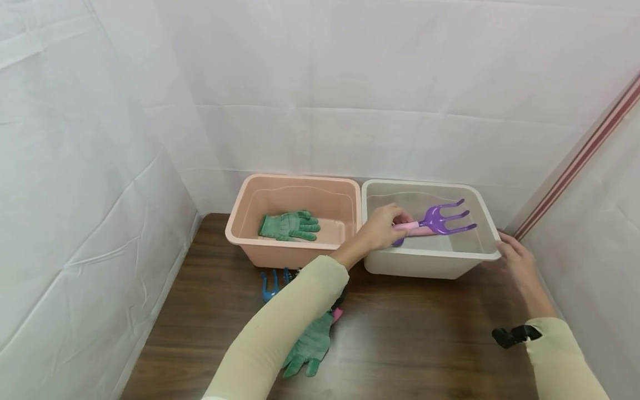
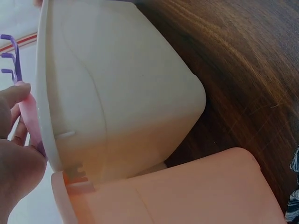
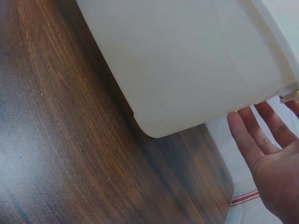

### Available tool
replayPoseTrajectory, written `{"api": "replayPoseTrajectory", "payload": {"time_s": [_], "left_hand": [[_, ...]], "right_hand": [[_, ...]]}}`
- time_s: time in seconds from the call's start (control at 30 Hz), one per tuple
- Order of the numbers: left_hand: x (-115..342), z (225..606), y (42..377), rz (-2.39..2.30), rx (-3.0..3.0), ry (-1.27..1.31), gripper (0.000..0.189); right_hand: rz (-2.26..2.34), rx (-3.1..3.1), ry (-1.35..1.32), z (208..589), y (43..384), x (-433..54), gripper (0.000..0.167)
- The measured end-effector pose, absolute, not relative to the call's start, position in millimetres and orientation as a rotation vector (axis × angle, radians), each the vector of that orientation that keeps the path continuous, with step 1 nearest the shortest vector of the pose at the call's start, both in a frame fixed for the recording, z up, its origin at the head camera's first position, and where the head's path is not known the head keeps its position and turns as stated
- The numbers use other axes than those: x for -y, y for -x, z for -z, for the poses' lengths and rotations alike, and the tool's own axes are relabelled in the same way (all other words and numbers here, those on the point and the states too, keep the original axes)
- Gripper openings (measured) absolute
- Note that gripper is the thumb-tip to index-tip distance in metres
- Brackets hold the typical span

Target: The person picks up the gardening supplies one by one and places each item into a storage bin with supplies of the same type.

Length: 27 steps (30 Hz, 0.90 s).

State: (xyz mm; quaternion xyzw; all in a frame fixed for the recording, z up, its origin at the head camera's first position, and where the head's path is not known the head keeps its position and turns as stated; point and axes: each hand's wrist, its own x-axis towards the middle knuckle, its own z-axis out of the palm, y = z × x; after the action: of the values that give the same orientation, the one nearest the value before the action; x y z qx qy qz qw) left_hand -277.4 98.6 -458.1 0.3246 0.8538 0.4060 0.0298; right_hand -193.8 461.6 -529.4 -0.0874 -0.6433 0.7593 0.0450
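My left hand [image 1: 381, 226] grips a small hand rake [image 1: 438, 221] by its pink handle, over the left part of the off-white bin [image 1: 415, 264]. The rake's three purple tines point right. Beneath it, a second pink handle [image 1: 424, 231] shows partly inside the bin. At the bin's right end, my right hand [image 1: 517, 261] touches the outer wall just under the rim. In the right wrist view its fingers [image 3: 250, 128] are extended, tips against that wall.
A peach bin [image 1: 280, 254] stands against the off-white one's left side, with a green glove [image 1: 290, 226] inside. Another green glove [image 1: 312, 341] and a blue hand rake [image 1: 270, 289] lie on the wooden table, partly behind my left sleeve. White sheeting [image 1: 310, 139] encloses the area.
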Motion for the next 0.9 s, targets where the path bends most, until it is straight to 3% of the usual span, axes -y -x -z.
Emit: {"api": "replayPoseTrajectory", "payload": {"time_s": [0.13, 0.4, 0.9], "left_hand": [[-103.6, 461.2, 279.6, -1.220, -2.634, -1.013, 0.018], [-107.0, 465.2, 279.3, -1.124, -2.662, -1.034, 0.021], [-106.1, 465.7, 275.6, -1.064, -2.642, -1.075, 0.019]], "right_hand": [[-2.294, 2.015, 0.251, 521.4, 190.4, -459.4, 0.044], [-2.295, 1.988, 0.238, 529.6, 193.0, -463.1, 0.030], [-2.260, 2.035, 0.302, 524.8, 191.6, -460.2, 0.043]]}}
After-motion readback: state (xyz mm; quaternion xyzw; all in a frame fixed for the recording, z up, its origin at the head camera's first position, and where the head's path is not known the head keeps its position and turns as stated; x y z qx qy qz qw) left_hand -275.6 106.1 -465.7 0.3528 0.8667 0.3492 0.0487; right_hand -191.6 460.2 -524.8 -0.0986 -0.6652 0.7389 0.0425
